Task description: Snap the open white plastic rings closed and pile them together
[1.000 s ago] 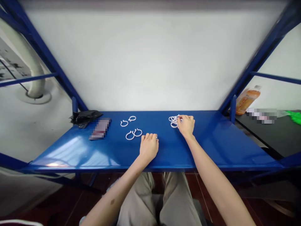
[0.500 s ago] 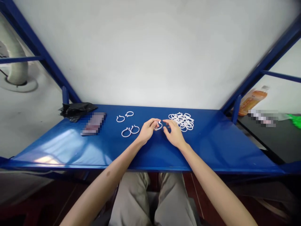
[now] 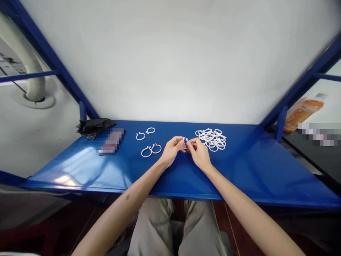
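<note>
Between the fingertips of both hands is a white plastic curtain ring, its gap facing away from me. My left hand pinches its left side, and my right hand pinches the right side. The fingers cover much of the ring. Just beyond my right hand lies a pile of white curtain rings, heaped loosely. To the left of my left hand several single rings lie apart from the pile, with open ends showing; two of them touch.
The blue table meets a pale wall panel at the back. On its left are a crumpled black plastic bag and a pixelated flat item. A bottle of orange drink stands beyond the frame post at right.
My right hand has moved in and closed on the ring that my left hand held alone before. The camera view has shifted slightly left.
</note>
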Motion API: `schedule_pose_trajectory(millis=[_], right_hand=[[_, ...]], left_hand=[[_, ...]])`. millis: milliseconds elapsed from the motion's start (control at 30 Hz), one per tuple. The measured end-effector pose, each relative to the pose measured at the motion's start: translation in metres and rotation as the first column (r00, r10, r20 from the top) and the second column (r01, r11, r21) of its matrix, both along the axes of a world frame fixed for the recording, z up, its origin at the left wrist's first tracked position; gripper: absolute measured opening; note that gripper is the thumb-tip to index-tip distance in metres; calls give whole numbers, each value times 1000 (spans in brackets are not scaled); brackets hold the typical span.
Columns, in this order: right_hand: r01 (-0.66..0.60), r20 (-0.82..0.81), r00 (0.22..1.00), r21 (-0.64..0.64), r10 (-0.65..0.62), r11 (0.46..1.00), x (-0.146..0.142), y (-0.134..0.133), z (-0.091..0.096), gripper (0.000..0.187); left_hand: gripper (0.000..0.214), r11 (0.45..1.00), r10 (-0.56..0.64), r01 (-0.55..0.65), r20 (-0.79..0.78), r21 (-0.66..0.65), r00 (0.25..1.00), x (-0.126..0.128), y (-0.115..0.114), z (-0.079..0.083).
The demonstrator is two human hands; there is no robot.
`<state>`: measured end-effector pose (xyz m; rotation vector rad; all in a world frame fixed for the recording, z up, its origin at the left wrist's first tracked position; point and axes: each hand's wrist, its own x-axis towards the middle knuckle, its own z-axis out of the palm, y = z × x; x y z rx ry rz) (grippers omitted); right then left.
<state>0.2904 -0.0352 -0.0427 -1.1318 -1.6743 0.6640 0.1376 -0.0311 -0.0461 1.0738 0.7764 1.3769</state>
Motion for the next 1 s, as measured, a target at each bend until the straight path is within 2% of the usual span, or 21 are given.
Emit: schedule_pose_trajectory(millis=[100,200,400,567,667,867,1000], right_hand=[[-32,-16,999,-12,32,999,2,-1,-1,20],[-49,21,999,32,49,998,4,-2,-2,22],[-6,202,979,163,-28,987,9,0,-10,25],[-53,370,928,240,-41,969,12,2,-14,25],[-79,460,886,277,-60,958,15,0,-15,23],[-26,441,892,279,-104,960,18,-2,-13,17],[-18,363,929,241,-73,970,16,2,-11,16]], left_hand=[[45,999,28,-26,-52,28,998,3,-3,-2],[43,997,44,-37,-111,63,993,5,-7,-2],[32,995,65,-46,-241,87,968,5,-5,-5],[24,986,153,-115,-379,123,913,1,-3,-12],[24,984,164,-118,-425,132,890,2,-5,-12],[23,973,192,-101,-485,209,853,5,-6,-6],[25,969,214,-108,-542,221,812,6,-6,-3]])
